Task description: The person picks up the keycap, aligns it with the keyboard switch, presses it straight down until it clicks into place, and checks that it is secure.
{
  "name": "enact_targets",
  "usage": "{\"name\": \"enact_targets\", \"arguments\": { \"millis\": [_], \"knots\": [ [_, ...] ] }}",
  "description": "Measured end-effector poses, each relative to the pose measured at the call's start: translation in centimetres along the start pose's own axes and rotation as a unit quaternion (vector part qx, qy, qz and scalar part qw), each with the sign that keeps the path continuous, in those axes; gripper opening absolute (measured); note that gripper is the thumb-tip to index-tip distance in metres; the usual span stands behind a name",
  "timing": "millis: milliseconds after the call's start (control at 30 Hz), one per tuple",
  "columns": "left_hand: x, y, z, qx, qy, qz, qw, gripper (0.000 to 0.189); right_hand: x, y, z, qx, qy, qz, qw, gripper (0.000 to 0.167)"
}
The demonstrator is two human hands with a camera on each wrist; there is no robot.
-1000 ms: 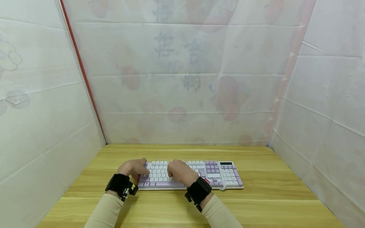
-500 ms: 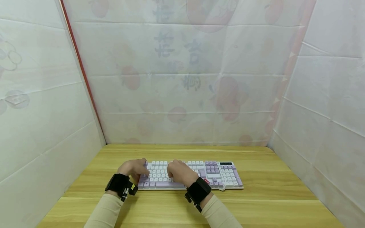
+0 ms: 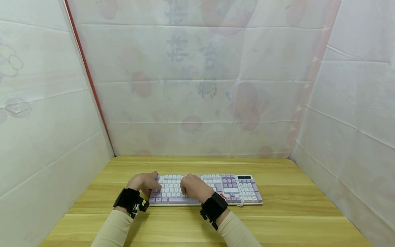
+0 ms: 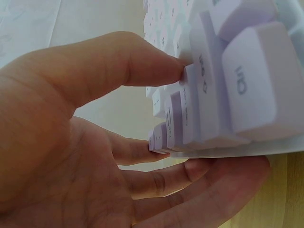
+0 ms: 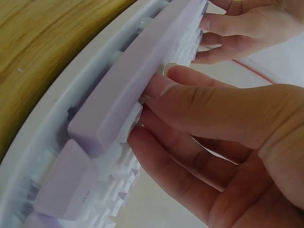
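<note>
A white and lilac computer keyboard lies on the wooden table. My left hand grips its left end. In the left wrist view the thumb presses the top of the keys, and the other fingers reach along and beneath the edge. Over the middle keys, my right hand has its fingers curled down. In the right wrist view its thumb and index fingertips meet just behind the long lilac space bar, at a white key that they mostly cover.
A looped white cable lies across the keyboard's right part. The yellow wood-grain table extends around it. Pale printed cloth hangs at the back and both sides. Each wrist wears a black strap-on camera.
</note>
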State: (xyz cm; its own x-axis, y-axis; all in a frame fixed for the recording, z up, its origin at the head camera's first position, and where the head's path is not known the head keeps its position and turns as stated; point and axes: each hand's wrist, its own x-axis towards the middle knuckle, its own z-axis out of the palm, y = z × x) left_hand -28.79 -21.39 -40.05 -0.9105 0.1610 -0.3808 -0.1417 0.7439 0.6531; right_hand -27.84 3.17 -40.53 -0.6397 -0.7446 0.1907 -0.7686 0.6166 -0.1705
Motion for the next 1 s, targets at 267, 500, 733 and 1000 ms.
{"name": "enact_targets", "arguments": {
  "millis": [267,500,733,1000],
  "knots": [
    [0.11,-0.18,0.03,-0.001,0.002,0.001,1.0000,0.080,-0.11,-0.07,-0.08,0.000,-0.001,0.005,1.0000,0.031],
    [0.12,-0.17,-0.11,0.002,-0.002,0.005,1.0000,0.079,-0.29,-0.27,-0.42,-0.005,-0.003,0.006,1.0000,0.029],
    [0.16,-0.17,-0.07,0.004,-0.004,0.004,1.0000,0.083,-0.40,-0.33,-0.64,-0.004,-0.011,0.006,0.9999,0.027],
    [0.08,-0.19,-0.13,-0.005,-0.004,0.002,1.0000,0.076,-0.26,-0.12,-0.95,0.001,-0.022,-0.003,0.9998,0.033]
  ]
}}
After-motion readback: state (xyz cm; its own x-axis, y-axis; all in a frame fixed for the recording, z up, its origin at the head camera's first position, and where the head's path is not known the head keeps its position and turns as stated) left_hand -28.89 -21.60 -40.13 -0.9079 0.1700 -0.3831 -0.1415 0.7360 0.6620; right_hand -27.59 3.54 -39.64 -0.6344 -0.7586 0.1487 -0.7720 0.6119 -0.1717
